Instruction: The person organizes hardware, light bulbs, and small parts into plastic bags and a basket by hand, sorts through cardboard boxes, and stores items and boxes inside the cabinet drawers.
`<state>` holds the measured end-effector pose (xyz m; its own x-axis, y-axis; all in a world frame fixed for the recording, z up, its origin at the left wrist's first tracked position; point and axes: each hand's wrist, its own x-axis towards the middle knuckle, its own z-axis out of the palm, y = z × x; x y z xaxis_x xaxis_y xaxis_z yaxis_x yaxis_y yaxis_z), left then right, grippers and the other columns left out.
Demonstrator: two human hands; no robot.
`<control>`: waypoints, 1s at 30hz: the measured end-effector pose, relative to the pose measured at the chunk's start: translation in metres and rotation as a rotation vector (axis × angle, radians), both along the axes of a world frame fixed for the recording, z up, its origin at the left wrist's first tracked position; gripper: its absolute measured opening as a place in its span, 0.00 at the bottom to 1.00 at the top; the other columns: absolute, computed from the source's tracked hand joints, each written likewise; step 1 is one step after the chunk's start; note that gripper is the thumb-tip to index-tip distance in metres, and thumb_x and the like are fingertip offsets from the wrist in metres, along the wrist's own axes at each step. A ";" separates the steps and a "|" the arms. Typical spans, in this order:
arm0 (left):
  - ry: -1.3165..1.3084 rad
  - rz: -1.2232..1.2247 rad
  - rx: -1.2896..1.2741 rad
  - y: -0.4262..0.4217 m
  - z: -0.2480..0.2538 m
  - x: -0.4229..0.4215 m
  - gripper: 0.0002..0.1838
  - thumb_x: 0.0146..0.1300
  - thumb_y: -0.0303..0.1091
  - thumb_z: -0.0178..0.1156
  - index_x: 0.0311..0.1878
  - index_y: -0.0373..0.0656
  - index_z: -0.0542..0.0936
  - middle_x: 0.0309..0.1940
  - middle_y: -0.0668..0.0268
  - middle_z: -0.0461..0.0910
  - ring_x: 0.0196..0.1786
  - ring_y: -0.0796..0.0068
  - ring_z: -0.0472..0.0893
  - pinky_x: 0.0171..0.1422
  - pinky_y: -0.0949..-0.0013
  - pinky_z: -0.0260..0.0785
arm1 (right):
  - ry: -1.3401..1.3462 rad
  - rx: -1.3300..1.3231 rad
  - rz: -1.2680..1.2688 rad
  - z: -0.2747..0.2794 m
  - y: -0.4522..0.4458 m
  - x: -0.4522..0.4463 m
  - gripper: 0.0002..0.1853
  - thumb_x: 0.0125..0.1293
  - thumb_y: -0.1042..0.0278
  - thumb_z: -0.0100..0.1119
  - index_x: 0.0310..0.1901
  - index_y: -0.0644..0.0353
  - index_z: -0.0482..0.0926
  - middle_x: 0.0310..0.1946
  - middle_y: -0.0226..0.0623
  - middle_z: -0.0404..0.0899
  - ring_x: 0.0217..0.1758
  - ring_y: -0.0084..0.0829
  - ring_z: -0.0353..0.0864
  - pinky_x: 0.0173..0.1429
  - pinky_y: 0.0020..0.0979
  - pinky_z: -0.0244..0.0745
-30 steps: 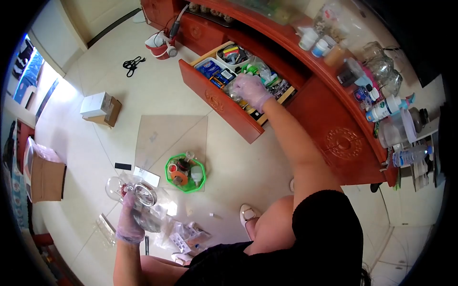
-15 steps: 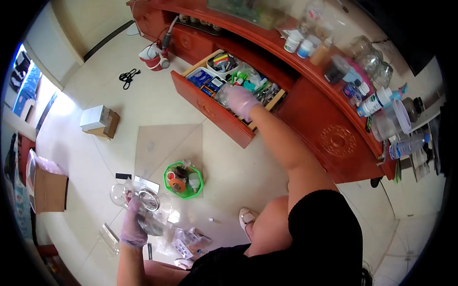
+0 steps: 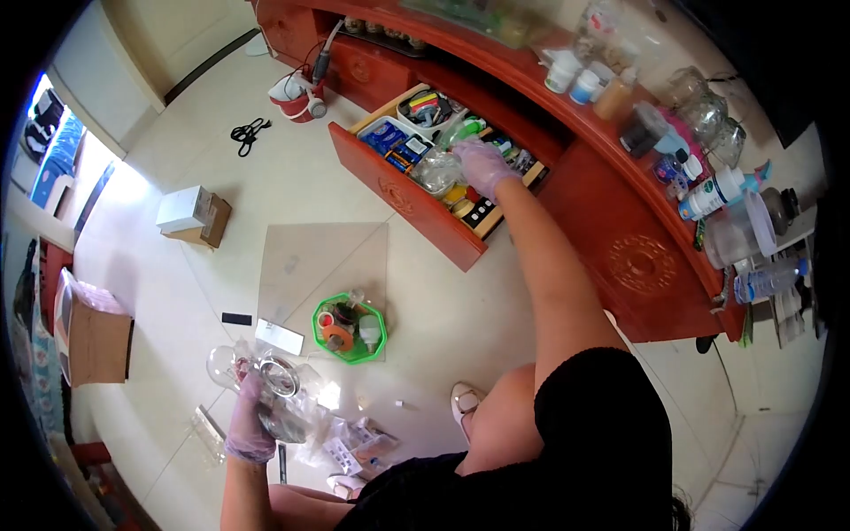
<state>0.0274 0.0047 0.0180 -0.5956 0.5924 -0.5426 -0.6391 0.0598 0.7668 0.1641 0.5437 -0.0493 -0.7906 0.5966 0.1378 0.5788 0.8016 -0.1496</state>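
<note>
My right hand point(image 3: 487, 168), in a thin translucent glove, reaches into the open drawer point(image 3: 403, 208). Its fingers are curled beside a green item point(image 3: 467, 130) and a crumpled clear plastic bag point(image 3: 438, 170); what they grip, if anything, is hidden. Left of the bag lie blue packs point(image 3: 383, 139) in a white tray. My left hand point(image 3: 250, 420), gloved too, is low on the left, closed round a clear jar point(image 3: 285, 423). A shiny metal ring point(image 3: 280, 377) and a clear rounded glass piece point(image 3: 223, 366) show at its fingers.
A green basket point(image 3: 382, 341) with small items stands on the floor, near a white box point(image 3: 280, 337). Plastic packaging point(image 3: 359, 447) lies by my feet. Bottles point(image 3: 708, 193) line the red cabinet top point(image 3: 567, 119). Cartons point(image 3: 99, 345) stand at left.
My right hand has shifted rightward and back within the drawer, uncovering the clear bag and yellow items at the front. My left hand keeps its hold. The view has shifted slightly.
</note>
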 end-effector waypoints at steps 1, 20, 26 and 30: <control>0.006 -0.017 -0.002 -0.001 -0.002 -0.003 0.26 0.66 0.48 0.60 0.60 0.42 0.74 0.50 0.65 0.80 0.52 0.69 0.79 0.56 0.64 0.74 | -0.138 -0.014 -0.062 0.016 -0.005 -0.003 0.17 0.66 0.67 0.54 0.56 0.53 0.81 0.58 0.41 0.79 0.61 0.42 0.78 0.70 0.36 0.64; 0.011 -0.084 0.042 -0.008 0.014 -0.002 0.28 0.65 0.49 0.61 0.62 0.41 0.73 0.50 0.64 0.80 0.52 0.69 0.80 0.58 0.65 0.74 | 0.110 -0.180 0.104 0.021 -0.022 -0.009 0.09 0.52 0.72 0.65 0.37 0.62 0.81 0.38 0.42 0.79 0.45 0.37 0.80 0.52 0.34 0.74; -0.023 -0.057 -0.003 -0.010 0.004 -0.005 0.27 0.65 0.50 0.62 0.59 0.42 0.74 0.48 0.65 0.81 0.51 0.70 0.80 0.56 0.66 0.74 | 0.516 -0.574 -0.027 0.042 -0.014 -0.022 0.06 0.57 0.70 0.63 0.33 0.63 0.79 0.31 0.43 0.80 0.35 0.39 0.79 0.45 0.35 0.74; 0.012 -0.038 -0.013 -0.009 0.005 -0.004 0.27 0.65 0.51 0.62 0.59 0.43 0.75 0.48 0.65 0.81 0.50 0.71 0.80 0.55 0.67 0.74 | 0.732 -0.377 -0.139 0.079 0.005 -0.017 0.08 0.59 0.69 0.63 0.35 0.64 0.78 0.32 0.44 0.79 0.36 0.37 0.77 0.47 0.36 0.72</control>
